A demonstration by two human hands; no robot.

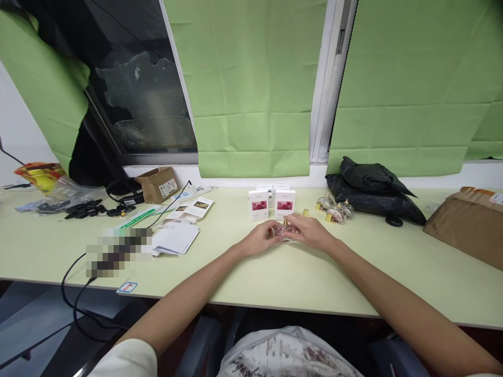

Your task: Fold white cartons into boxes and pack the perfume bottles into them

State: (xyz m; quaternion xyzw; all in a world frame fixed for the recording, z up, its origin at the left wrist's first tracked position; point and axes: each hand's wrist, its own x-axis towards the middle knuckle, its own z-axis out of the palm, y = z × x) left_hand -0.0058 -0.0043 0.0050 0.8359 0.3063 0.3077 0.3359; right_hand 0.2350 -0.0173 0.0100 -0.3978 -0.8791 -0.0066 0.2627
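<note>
A small clear glass perfume bottle (287,231) with a gold neck is low over the table, between both hands. My left hand (259,238) is closed round the left side of its body. My right hand (312,231) grips it from the right, with fingers at the gold neck; the fingers partly hide the bottle. Just beyond my right hand stands a gold cap (305,212). Two white boxes with a pink flower picture, a left box (258,205) and a right box (285,204), stand upright behind the hands, with more white boxes behind them.
Several similar bottles (336,212) lie to the right, before black plastic bags (369,191). A large brown carton (467,222) sits at the far right. On the left are folded white papers (175,238), a small open carton (158,186), a power strip (188,195) and cables.
</note>
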